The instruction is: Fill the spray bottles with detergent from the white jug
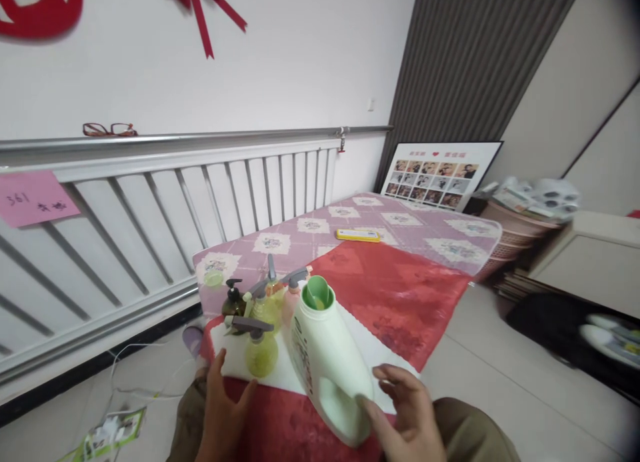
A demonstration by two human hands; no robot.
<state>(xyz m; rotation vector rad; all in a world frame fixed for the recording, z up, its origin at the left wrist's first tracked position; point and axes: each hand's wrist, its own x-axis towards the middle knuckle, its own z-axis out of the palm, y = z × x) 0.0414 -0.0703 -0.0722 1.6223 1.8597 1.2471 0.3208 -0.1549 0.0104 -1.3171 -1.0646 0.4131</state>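
A large pale green detergent jug (pixel 333 355) with a green pouring spout and no cap is in front of me on the table. My right hand (pixel 403 409) is beside its handle; the thumb is against or just in front of the jug, and the other fingers are apart from it. My left hand (pixel 225 395) has its thumb and fingers spread near a round spray bottle of yellow-green liquid (pixel 261 355). Behind that stand another yellow spray bottle (pixel 267 309), a pink bottle (pixel 291 302) and a dark brown pump bottle (pixel 233 302), partly overlapping.
A white cloth (pixel 235 365) and red cloth (pixel 380 289) lie over a pink patterned tablecloth (pixel 400 212). A light green round lid (pixel 214 279) rests at the left, a yellow box (pixel 358 235) farther back. A white radiator (pixel 240 189) borders the left; a basket (pixel 515 232) stands right.
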